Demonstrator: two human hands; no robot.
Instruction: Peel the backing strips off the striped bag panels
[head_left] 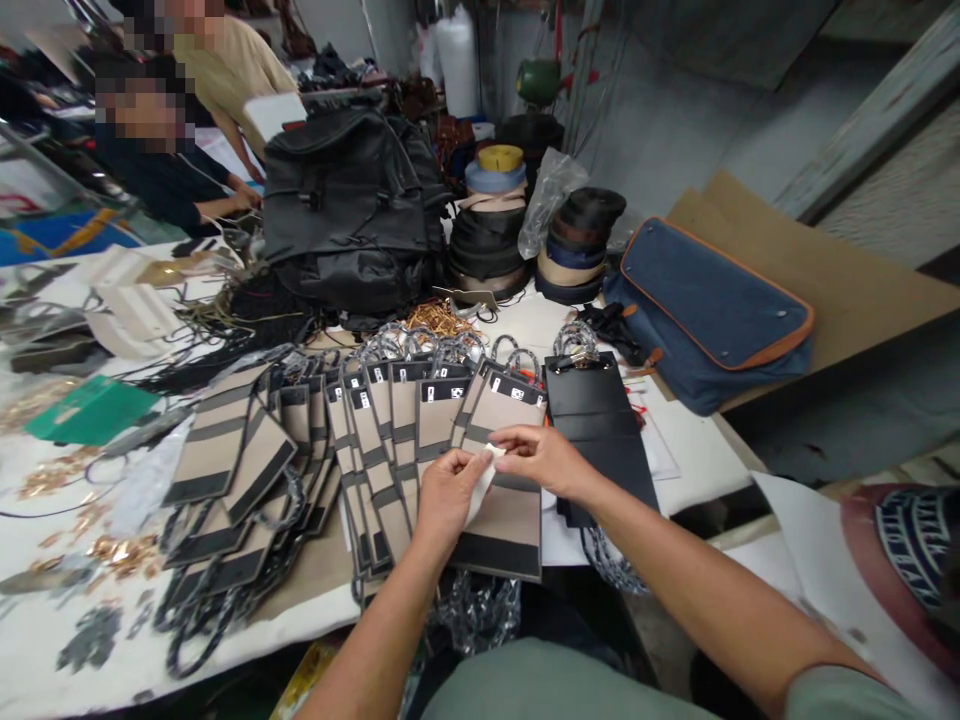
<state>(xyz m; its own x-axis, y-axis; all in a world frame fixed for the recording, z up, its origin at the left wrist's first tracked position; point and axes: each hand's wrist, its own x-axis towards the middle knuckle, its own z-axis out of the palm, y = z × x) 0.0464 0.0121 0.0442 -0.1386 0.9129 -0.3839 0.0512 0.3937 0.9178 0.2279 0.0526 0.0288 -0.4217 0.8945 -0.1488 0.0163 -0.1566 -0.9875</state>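
Here both hands met over the front edge of the desk (pixel 45 640), and the thing between them was slight: a white slip (pixel 481 490), held just above the top beige-and-black panel (pixel 502 510). The left hand (pixel 450 495) pinched it between thumb and fingers, while the right hand (pixel 547 462) appeared to pinch its upper end, fingertips bent close. One loose pinch there, and something so thin could have crumpled, or slid off the panel and over the front edge — that was the obvious danger. A hard tug from both sides risked tearing it.

Below, trouble of another kind: the fanned row of panels (pixel 382 460) overlapped, so a nudge from the left forearm might have set them sliding. To the right, black panels (pixel 600 430) lay close by the right forearm, their rope loops (pixel 611 560) dangling past the front edge — just the thing for a sleeve to snag.
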